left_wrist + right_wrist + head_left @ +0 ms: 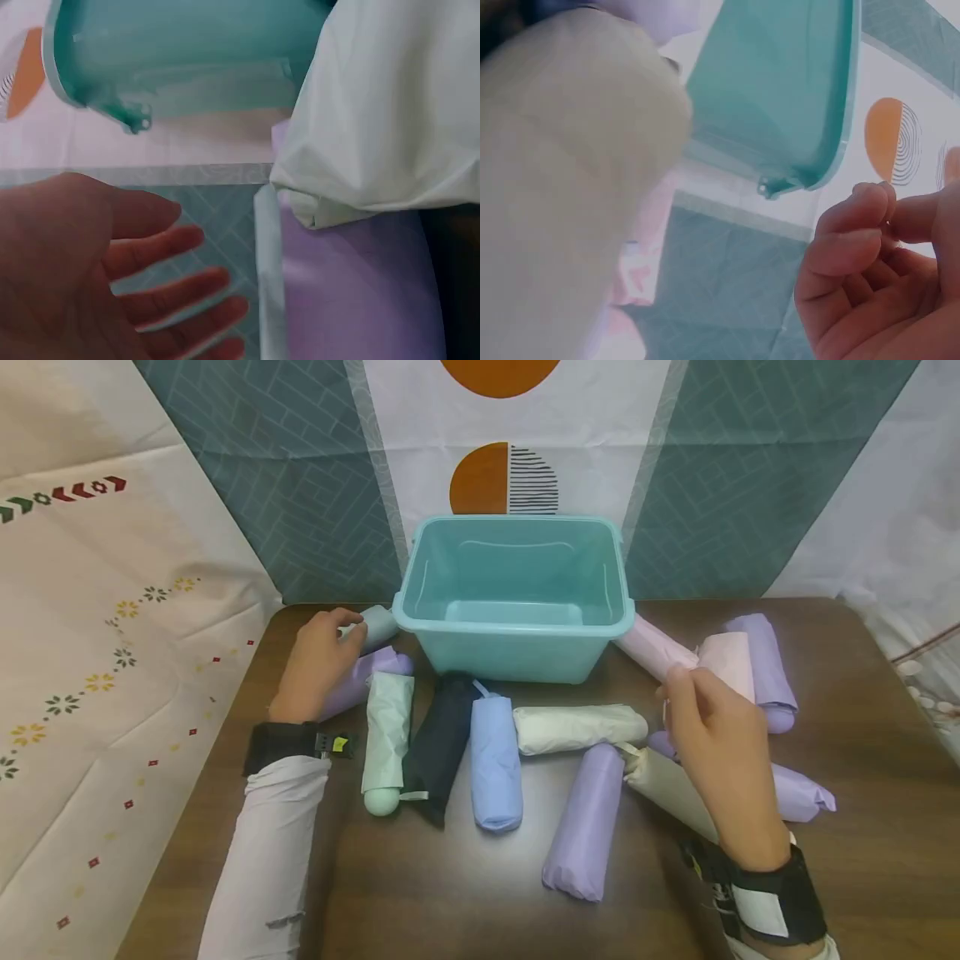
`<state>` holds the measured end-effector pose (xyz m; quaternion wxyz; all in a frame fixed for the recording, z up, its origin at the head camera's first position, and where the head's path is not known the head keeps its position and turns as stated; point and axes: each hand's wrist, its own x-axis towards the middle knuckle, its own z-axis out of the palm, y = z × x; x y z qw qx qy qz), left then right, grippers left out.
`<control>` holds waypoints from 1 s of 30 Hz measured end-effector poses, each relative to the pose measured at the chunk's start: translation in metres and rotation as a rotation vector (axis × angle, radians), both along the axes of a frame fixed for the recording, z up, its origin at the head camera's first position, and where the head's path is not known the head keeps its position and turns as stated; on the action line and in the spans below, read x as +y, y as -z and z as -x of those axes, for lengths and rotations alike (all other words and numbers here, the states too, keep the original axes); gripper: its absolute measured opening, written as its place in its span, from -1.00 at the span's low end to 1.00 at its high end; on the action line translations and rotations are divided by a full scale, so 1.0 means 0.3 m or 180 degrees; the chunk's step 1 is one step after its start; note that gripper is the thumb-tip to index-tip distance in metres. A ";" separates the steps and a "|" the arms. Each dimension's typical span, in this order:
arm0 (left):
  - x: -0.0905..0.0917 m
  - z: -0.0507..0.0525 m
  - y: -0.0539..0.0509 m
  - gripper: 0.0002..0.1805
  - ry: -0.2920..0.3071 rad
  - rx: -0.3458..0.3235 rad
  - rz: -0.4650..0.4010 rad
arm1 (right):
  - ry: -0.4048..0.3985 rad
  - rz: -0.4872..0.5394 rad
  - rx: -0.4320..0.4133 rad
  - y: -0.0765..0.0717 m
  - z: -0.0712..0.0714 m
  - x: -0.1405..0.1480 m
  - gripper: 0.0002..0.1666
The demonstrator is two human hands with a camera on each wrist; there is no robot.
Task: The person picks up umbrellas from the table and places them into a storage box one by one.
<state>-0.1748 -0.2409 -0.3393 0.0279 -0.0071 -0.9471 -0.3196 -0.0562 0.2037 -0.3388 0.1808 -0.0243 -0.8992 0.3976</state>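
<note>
My left hand [317,658] hovers at the table's left, fingers relaxed and apart in the left wrist view, beside a grey-blue folded umbrella [377,628] and a purple one [354,687]. My right hand [718,752] hangs over the right-hand umbrellas, fingers loosely curled with nothing visible in them. Near it lie a pink umbrella [654,645], a pale pink one [729,662], a lilac one [763,664], a beige one [671,789] and another purple one [802,793], partly hidden by this hand.
A teal plastic bin [513,652] stands at the table's back middle, nothing visible inside. Before it lie folded umbrellas: mint [387,727], black [438,747], blue [496,764], cream [581,728] and purple [587,822]. Patterned cloth [300,485] hangs behind.
</note>
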 end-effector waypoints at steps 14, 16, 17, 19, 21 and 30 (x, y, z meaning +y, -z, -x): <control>-0.063 0.132 0.046 -0.29 0.0039 -0.1001 0.0644 | 0.0004 0.0149 -0.0113 -0.031 0.121 -0.079 -0.40; -0.066 0.141 0.050 -0.29 0.0074 -0.1026 0.0681 | 0.0030 0.0196 -0.0191 -0.036 0.137 -0.088 -0.36; -0.068 0.145 0.052 -0.30 0.0089 -0.1027 0.0687 | 0.0049 0.0214 -0.0238 -0.038 0.145 -0.091 -0.34; -0.074 0.150 0.058 -0.31 0.0112 -0.1007 0.0703 | 0.0068 0.0260 -0.0352 -0.041 0.159 -0.095 -0.28; -0.081 0.152 0.067 -0.32 0.0119 -0.0980 0.0709 | 0.0065 0.0265 -0.0494 -0.041 0.173 -0.095 -0.23; -0.100 0.155 0.071 -0.34 0.0085 -0.0997 0.0671 | -0.0120 0.0412 -0.0846 -0.016 0.236 -0.081 -0.11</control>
